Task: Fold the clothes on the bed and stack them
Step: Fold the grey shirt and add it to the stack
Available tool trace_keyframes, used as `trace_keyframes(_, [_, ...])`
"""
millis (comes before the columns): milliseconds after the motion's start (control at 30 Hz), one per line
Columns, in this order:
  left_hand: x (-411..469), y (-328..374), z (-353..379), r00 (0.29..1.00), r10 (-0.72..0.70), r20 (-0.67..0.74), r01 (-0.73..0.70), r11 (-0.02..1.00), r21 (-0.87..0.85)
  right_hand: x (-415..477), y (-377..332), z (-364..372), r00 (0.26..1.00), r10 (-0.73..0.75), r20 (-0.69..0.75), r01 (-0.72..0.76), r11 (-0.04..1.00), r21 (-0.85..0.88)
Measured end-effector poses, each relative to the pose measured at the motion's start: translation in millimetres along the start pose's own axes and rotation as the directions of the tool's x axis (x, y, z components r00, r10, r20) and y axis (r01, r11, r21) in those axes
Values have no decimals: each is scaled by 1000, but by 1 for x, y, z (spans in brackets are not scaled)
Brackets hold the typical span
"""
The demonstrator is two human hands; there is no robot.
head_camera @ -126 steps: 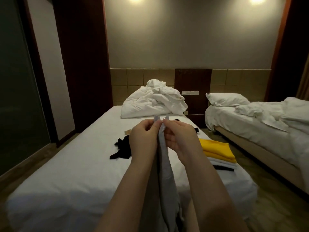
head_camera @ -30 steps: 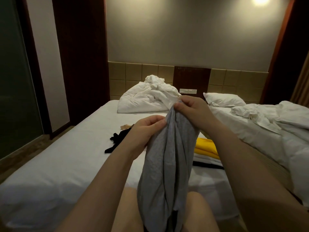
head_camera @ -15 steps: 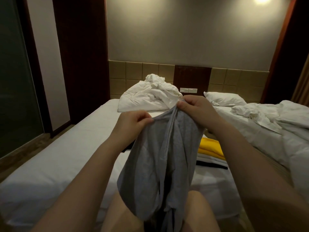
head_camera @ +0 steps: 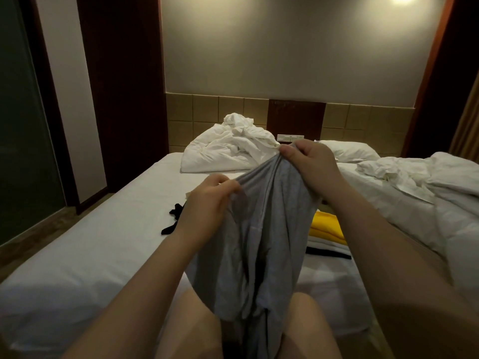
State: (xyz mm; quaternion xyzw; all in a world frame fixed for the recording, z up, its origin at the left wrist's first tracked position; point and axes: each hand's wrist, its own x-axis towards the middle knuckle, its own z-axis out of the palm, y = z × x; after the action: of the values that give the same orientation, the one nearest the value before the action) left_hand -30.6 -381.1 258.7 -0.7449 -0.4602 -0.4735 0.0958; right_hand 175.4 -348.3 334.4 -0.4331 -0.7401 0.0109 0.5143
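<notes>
A grey garment (head_camera: pixel 261 244) hangs in the air in front of me, above the white bed (head_camera: pixel 103 244). My right hand (head_camera: pixel 308 164) grips its bunched top edge, held higher. My left hand (head_camera: pixel 210 200) pinches the same edge lower and to the left. The cloth drapes down between my knees. A black garment (head_camera: pixel 174 221) lies crumpled on the sheet, partly behind my left hand. On the bed's right side sits a stack of folded clothes with a yellow piece (head_camera: pixel 327 229) on top, partly hidden by the grey cloth.
A crumpled white duvet (head_camera: pixel 228 149) is heaped at the head of the bed. A second bed (head_camera: pixel 425 193) with rumpled white bedding and a pillow stands to the right across a narrow gap. Dark wall panels and wood floor run along the left.
My hands have parted from a close pinch and spread the grey garment's top edge. Over the last half second my left hand dropped a little and the black garment came back into sight.
</notes>
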Motion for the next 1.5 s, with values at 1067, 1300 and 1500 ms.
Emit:
trace_keyframes(1067, [-36, 43, 75, 953, -304, 8, 302, 942, -147, -5, -2, -12, 998, 51, -46, -53, 998, -46])
trace_keyframes(1300, [-29, 51, 85, 960, -280, 14, 270, 912, -310, -16, 8, -36, 989, 128, -69, -134, 987, -92])
trace_keyframes(1500, [-13, 60, 69, 966, -247, 83, 255, 833, -490, -30, 27, -69, 975, 207, -86, -219, 960, -174])
